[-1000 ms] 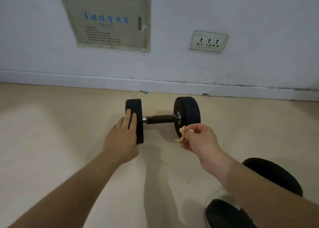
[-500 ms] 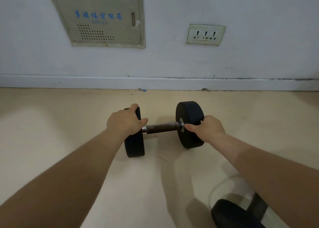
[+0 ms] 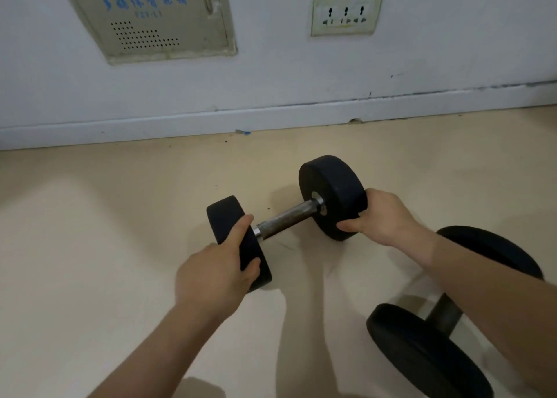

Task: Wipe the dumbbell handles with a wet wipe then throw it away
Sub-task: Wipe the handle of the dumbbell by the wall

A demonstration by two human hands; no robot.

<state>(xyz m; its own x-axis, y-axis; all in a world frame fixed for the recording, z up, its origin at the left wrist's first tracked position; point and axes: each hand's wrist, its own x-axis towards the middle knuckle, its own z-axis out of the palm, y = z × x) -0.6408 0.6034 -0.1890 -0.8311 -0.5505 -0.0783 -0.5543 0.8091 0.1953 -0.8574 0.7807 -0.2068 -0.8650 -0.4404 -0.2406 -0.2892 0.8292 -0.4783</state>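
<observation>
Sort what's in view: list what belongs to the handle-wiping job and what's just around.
Job:
- held dumbbell, left hand and right hand on its weights
- second dumbbell, lower right
- wet wipe: not visible now

Just around:
- wall socket
- grey wall panel
- skirting board

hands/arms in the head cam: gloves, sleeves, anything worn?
Nothing worn that shows. Left hand and right hand are bare: no gloves, rings or tape visible. Both forearms are bare from the wrist to the bottom and right edges of the frame, with no sleeve cuff, watch or wristband in sight. No markings on them. Anything worn above the forearms lies outside the frame.
</observation>
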